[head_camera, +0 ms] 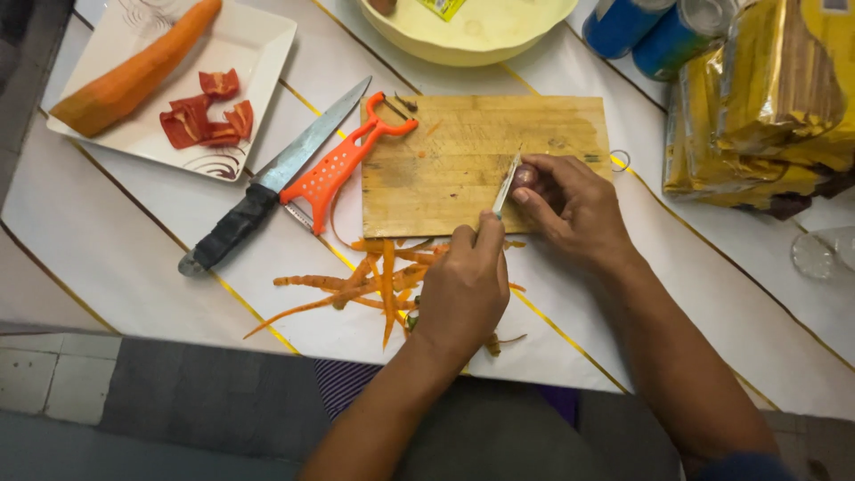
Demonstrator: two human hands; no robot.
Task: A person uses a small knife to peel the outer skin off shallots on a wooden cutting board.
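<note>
My left hand (463, 289) grips a small knife (507, 184), its blade pointing up over the wooden cutting board (436, 178). My right hand (574, 209) rests on the board's right side and pinches a small reddish-purple bulb (525, 175), perhaps a shallot, against the wood. The blade touches or nearly touches the bulb. Orange carrot peelings (374, 276) lie on the white table just below the board, partly under my left hand.
A large black-handled knife (267, 183) and an orange peeler (334, 169) lie left of the board. A white square plate (258, 44) holds a peeled carrot (134, 71) and red pepper pieces (209, 111). A yellow bowl (463, 36), blue cans (650, 27), golden packets (766, 98) and a glass (824, 254) stand behind and right.
</note>
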